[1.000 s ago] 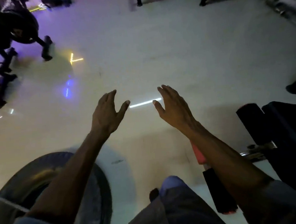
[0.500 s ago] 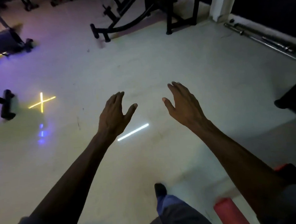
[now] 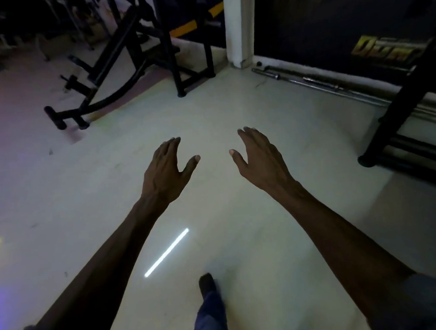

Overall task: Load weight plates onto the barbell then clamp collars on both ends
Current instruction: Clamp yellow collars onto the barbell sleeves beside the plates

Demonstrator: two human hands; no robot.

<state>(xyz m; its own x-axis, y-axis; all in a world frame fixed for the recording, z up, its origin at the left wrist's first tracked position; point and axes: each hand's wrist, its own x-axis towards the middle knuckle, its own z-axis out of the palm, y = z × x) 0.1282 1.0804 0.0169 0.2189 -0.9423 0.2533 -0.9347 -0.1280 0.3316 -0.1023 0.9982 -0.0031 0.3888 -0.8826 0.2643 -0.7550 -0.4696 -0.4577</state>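
**Both hands empty above the gym floor, bare barbells along the far wall**

The left hand (image 3: 166,171) and the right hand (image 3: 260,159) are stretched forward side by side in the middle of the frame, backs up, a clear gap between the two thumbs. The fingers (image 3: 171,146) of the left hand are extended and loosely together, thumb spread to the right; those of the right hand are likewise straight and relaxed, thumb spread to the left. Neither hand grasps or touches anything; only pale floor (image 3: 208,109) shows beneath and between them.

A bare steel barbell (image 3: 306,79) lies on the floor in the upper right of the frame, running along the foot of a dark wall panel (image 3: 331,25) with yellow lettering. It sits well apart from the fingertips, above and to the right of the right hand. More bars seem to lie beside it, but the dim light blurs them together.

A white pillar (image 3: 237,23) stands at top centre. A black machine frame (image 3: 129,68) fills the upper left, and a black rack leg (image 3: 397,113) slants down the right edge. A bright white light stripe (image 3: 166,252) lies on the floor in the lower centre, between the forearms, and a dark shoe (image 3: 206,284) shows near the bottom edge.
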